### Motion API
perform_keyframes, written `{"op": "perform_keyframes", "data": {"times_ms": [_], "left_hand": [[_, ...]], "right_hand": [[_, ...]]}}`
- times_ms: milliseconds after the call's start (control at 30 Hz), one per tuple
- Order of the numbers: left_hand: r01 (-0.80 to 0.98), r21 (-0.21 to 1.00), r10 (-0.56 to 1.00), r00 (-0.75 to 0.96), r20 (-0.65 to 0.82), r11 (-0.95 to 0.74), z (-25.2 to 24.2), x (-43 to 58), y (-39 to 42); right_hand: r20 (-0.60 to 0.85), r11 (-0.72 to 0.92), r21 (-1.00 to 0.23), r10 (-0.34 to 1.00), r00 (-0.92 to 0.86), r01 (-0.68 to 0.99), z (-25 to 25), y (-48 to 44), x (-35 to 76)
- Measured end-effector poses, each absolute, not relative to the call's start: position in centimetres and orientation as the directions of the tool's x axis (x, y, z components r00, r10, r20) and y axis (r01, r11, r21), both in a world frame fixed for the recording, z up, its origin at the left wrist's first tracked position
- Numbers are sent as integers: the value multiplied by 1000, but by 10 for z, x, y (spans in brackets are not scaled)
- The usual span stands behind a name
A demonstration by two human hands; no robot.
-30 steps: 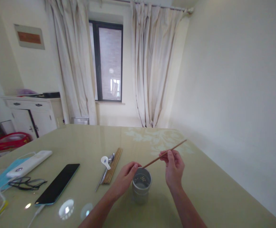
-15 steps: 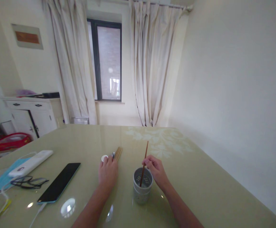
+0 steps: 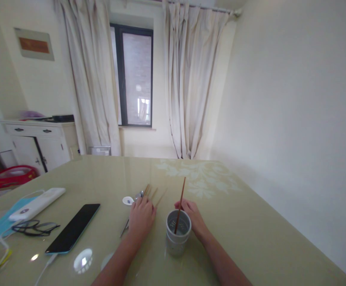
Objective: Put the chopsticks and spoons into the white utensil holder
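Observation:
My left hand (image 3: 143, 216) lies palm down with its fingers apart, over several light wooden chopsticks (image 3: 154, 193) that fan out from beneath it. A white spoon (image 3: 128, 201) and a shiny metal spoon (image 3: 138, 195) lie beside its fingertips. A thin metal handle (image 3: 124, 229) shows left of the wrist. One reddish-brown chopstick (image 3: 181, 200) leans upright in a grey cylindrical utensil holder (image 3: 178, 242) with holes in its bottom. Just behind and right of the rim is my right hand (image 3: 193, 216), its fingers loosely bent behind the chopstick and partly hidden; no grip on it shows.
A black phone (image 3: 74, 228) with a white cable lies left on the glossy table (image 3: 250, 238). Farther left are glasses (image 3: 35, 227), a white power strip (image 3: 38, 204) and a blue mask (image 3: 4, 226). A white wall (image 3: 304, 119) borders the table's right side.
My left hand has shifted slightly right, and the chopsticks under it have spread apart. My right hand has let go of the reddish-brown chopstick and moved slightly left behind it.

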State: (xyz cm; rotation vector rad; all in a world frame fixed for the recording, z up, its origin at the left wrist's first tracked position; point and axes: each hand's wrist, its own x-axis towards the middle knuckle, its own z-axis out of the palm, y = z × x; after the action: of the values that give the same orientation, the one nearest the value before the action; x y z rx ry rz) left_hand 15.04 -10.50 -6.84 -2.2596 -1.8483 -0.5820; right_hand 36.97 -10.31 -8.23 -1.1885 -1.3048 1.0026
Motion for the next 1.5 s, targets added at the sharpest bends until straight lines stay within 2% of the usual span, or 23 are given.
{"op": "perform_keyframes", "data": {"times_ms": [133,233,300,367,467,567,633,733,867,967,1033,1133,1200,1267,1333,1433,1500], "left_hand": [[854,316,863,259,433,-415,-71,169,-109],[779,379,844,338,416,-499,-73,181,-113],[778,359,830,348,437,-515,-72,183,-114],[832,300,834,302,462,-467,-70,178,-113],[940,181,864,177,470,-291,-67,162,-107],[983,88,897,111,429,-164,-68,146,-102],[992,39,917,97,386,-122,-71,140,-100],[996,-19,932,92,349,-91,-73,138,-100],[993,-31,927,115,357,-111,-72,142,-101],[985,90,905,99,414,-149,-71,146,-100],[930,312,887,31,460,-194,-72,150,-98],[620,728,903,-72,424,-292,-74,158,-97],[397,861,927,-59,370,-318,-76,164,-99],[321,878,928,4,373,-354,-77,171,-103],[320,854,911,103,400,-411,-78,177,-108],[278,830,869,265,417,-483,-80,183,-111],[269,815,844,330,423,-514,-82,182,-110]], "right_hand": [[143,143,-988,990,-12,65,-81,-105,364],[168,170,-985,985,-47,31,-75,-106,362],[231,231,-973,973,17,10,-69,-106,365],[326,331,-944,924,200,8,-61,-107,375],[442,495,-868,735,514,39,-47,-107,397],[443,603,-797,618,649,-32,-35,-110,418],[440,625,-774,651,619,-107,-31,-113,423],[453,555,-817,785,422,-157,-29,-119,415],[435,442,-897,891,129,-30,-34,-127,397],[430,426,-901,902,39,85,-39,-130,390],[443,441,-886,896,-20,144,-43,-130,389],[429,433,-889,901,-58,147,-50,-125,389],[380,380,-915,925,-29,131,-57,-120,387],[326,325,-936,945,-12,138,-63,-116,384],[297,300,-947,954,-43,115,-69,-112,379],[279,281,-960,954,-110,2,-73,-109,371],[290,288,-957,955,-60,-42,-72,-107,369]]}}
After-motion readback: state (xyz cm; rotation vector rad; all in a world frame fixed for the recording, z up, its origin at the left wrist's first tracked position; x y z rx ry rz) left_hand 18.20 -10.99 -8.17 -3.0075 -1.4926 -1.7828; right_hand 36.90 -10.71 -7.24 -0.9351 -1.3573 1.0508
